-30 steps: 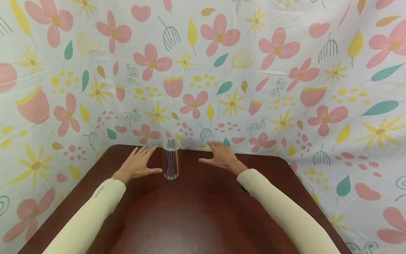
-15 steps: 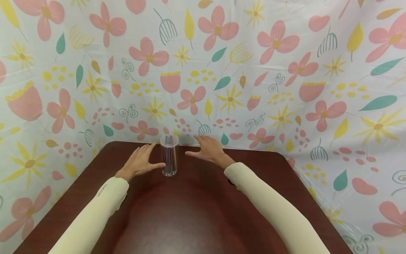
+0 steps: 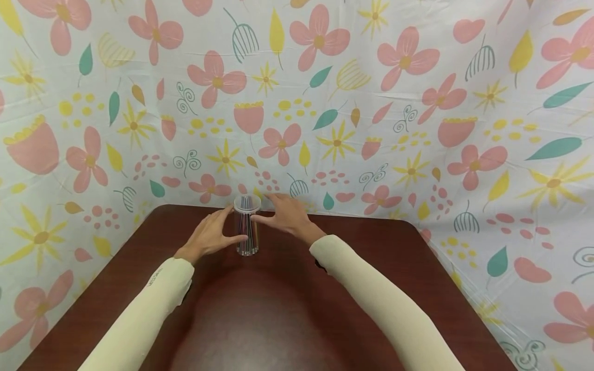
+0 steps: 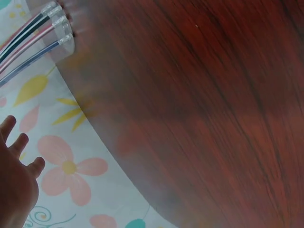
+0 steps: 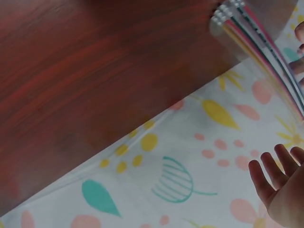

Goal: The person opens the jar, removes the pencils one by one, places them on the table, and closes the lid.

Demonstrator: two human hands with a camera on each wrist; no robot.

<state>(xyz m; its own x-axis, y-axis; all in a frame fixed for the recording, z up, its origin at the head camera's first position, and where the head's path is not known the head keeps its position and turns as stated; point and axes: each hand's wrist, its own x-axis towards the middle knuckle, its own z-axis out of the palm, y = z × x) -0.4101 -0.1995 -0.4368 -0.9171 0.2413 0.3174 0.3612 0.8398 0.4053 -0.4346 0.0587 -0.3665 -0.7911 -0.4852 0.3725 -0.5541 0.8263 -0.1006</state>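
A clear lidded jar of thin coloured pens (image 3: 246,226) stands upright near the back edge of the table. My left hand (image 3: 209,234) is at its left side, thumb stretched across the lower front and fingers spread behind. On the other side, my right hand (image 3: 289,216) has its thumb tip right at the jar's upper part, with straight fingers reaching past it toward the back. Both hands are spread, neither curled round the jar. In the left wrist view the jar's base (image 4: 64,35) shows several pen ends; the right wrist view shows the outstretched right fingers (image 5: 270,171).
The dark reddish-brown table (image 3: 260,319) has rounded far corners. A white cloth (image 3: 334,154) printed with flowers and leaves hangs close behind its back edge and along both sides.
My right hand has moved left, up to the jar. My left hand has shifted slightly right, its thumb now across the jar's front. The jar still stands in its place as the head view shifts a little.
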